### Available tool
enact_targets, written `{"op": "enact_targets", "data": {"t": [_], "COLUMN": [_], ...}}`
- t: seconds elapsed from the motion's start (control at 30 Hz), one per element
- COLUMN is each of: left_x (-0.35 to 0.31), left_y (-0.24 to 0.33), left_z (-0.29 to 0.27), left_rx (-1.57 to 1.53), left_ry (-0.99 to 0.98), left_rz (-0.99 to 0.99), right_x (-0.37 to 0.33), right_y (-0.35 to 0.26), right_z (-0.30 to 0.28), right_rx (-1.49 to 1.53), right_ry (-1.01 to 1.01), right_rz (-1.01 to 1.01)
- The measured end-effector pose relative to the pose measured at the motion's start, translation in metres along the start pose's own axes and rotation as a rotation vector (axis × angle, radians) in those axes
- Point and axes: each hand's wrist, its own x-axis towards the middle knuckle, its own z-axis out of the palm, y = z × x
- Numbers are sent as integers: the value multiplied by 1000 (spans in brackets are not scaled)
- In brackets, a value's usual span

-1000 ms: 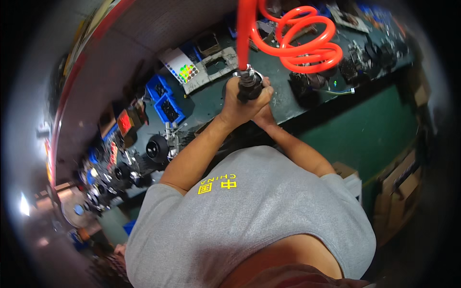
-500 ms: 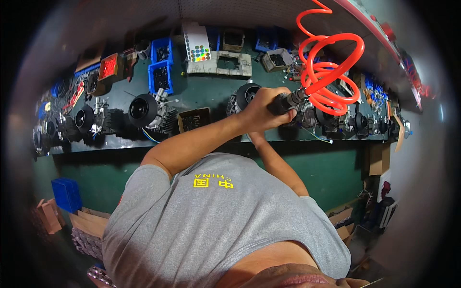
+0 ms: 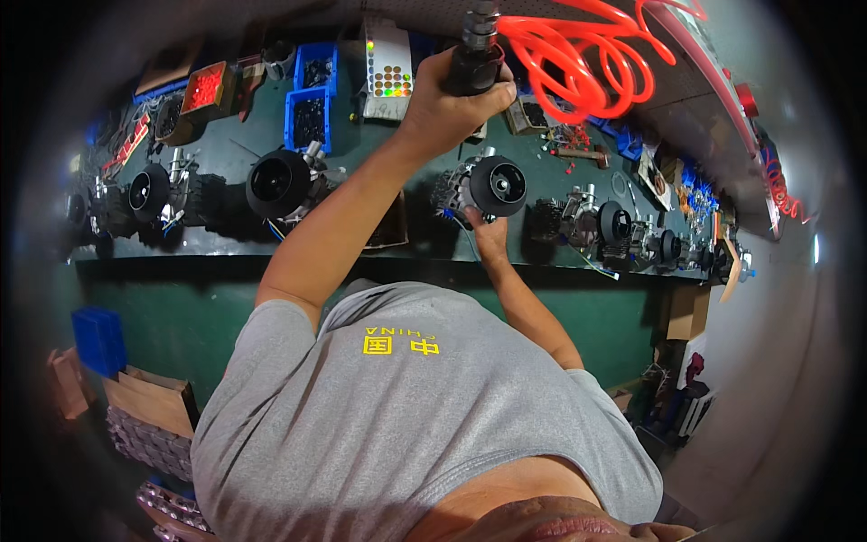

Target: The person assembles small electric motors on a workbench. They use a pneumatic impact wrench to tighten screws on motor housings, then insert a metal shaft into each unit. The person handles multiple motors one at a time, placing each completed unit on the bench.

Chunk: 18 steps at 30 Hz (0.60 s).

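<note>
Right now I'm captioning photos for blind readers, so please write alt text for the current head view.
A person's left hand holds up a black tool, and the right hand touches a metal part with a black wheel. A coiled red hose hangs beside the tool; similar parts line the green bench, with blue bins to the left.

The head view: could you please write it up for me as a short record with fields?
Left hand: closed around a black tool with a metal fitting at its top
Hose: red, coiled, looping to the right of the tool
Right hand: touching the near side of a metal unit with a black round wheel; exact grip unclear
Bench: green, with similar units on both sides
Bins: two, blue, holding dark small parts
Red pieces: in a box left of the bins
</note>
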Motion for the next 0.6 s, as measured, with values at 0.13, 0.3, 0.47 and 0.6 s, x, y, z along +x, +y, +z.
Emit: {"op": "enact_targets", "data": {"t": [0.13,0.3,0.47,0.6], "left_x": [-4,-7,-6,-7], "left_y": [-34,-53,-64,-65], "left_z": [-5,-12,-14,-16], "left_rx": [-46,-80,-54,-24], "left_ry": [191,285,326,323], "left_rz": [23,30,56,52], "right_x": [0,-3,-5,-8], "right_y": [-2,-20,-28,-31], "right_z": [-2,0,2,6], "right_rx": [56,-3,30,69], "right_ry": [-36,-42,-53,-14], "right_rz": [-13,-15,-8,4]}}
